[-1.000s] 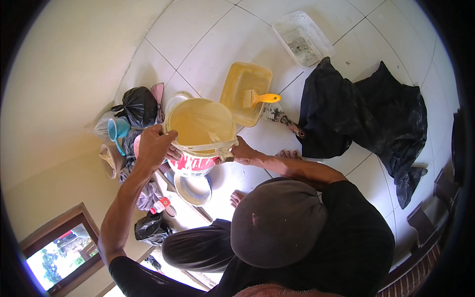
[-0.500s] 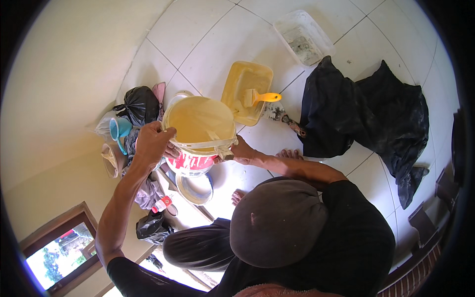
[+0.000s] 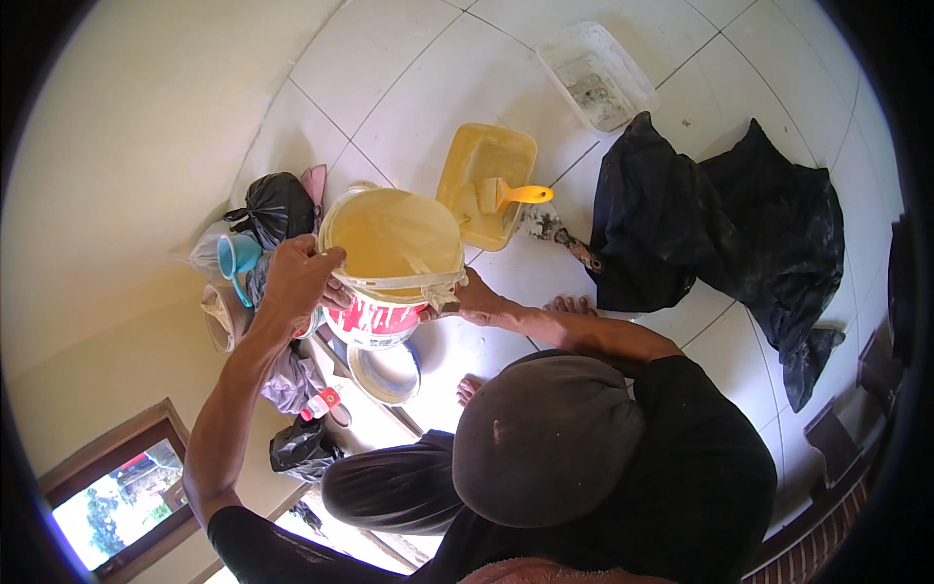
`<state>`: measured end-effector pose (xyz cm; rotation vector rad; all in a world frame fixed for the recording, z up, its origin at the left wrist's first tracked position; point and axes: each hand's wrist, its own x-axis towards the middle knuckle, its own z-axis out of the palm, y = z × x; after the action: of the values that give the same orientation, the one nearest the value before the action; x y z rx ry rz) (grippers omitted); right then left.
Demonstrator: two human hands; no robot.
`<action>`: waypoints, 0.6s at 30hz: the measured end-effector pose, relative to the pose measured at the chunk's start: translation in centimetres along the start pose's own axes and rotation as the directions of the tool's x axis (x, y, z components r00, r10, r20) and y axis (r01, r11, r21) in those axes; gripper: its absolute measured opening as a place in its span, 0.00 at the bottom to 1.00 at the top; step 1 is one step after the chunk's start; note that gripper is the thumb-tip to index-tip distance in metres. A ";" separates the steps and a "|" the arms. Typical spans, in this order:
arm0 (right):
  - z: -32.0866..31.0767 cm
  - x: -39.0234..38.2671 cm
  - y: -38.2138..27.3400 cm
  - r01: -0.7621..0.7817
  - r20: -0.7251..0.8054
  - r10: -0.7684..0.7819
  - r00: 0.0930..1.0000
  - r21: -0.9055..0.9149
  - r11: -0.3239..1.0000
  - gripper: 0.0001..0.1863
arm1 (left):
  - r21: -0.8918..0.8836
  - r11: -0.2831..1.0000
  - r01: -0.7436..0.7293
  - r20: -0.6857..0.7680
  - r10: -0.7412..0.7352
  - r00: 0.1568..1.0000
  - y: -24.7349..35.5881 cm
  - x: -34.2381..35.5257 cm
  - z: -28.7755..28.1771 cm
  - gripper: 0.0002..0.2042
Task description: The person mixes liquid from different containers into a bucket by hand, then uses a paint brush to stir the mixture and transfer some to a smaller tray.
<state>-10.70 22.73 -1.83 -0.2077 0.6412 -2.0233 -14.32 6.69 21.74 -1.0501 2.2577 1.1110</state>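
Note:
A paint bucket (image 3: 377, 321) with a red and white label is held up in front of me, its open mouth showing a pale yellow inside. My left hand (image 3: 300, 279) is closed on the left side of its rim. On the other side, my right hand (image 3: 475, 297) is closed against the bucket near the handle's end, its fingers partly hidden. Just beyond the bucket, a yellow paint tray (image 3: 520, 146) lies on the floor. Across the tray rests a paintbrush (image 3: 525, 195) with a yellow handle. Below the bucket sits a round whitish lid or shallow dish (image 3: 387, 375).
A clear plastic box (image 3: 603, 73) stands at the far right of the tray. Black cloth (image 3: 720, 214) lies crumpled on the right. A dirty scraper-like tool (image 3: 574, 245) is beside it. Along the left wall are a black bag (image 3: 275, 209), a blue dipper (image 3: 236, 255) and a small bottle (image 3: 319, 402).

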 end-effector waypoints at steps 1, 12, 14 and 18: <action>0.0 0.0 0.0 0.006 -0.001 -0.006 1.000 -0.003 1.000 0.44 | 0.009 1.000 0.001 -0.004 -0.001 1.000 0.1 0.0 0.0 0.09; 0.4 0.0 -0.1 0.009 0.012 -0.011 1.000 0.150 0.989 0.43 | 0.053 0.999 -0.010 -0.004 0.010 1.000 0.9 0.1 -0.1 0.10; 0.3 -0.1 -0.1 -0.002 0.004 0.001 1.000 0.149 0.989 0.43 | 0.050 0.999 -0.018 -0.002 0.019 1.000 0.9 0.1 -0.2 0.10; 0.5 0.0 -0.2 -0.010 0.002 0.009 1.000 0.156 0.988 0.44 | 0.038 0.999 -0.015 0.002 0.015 1.000 1.1 0.2 -0.1 0.09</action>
<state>-10.65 22.69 -1.34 -0.1127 0.4798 -2.0531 -15.32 6.98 22.26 -1.0182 2.2795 1.0707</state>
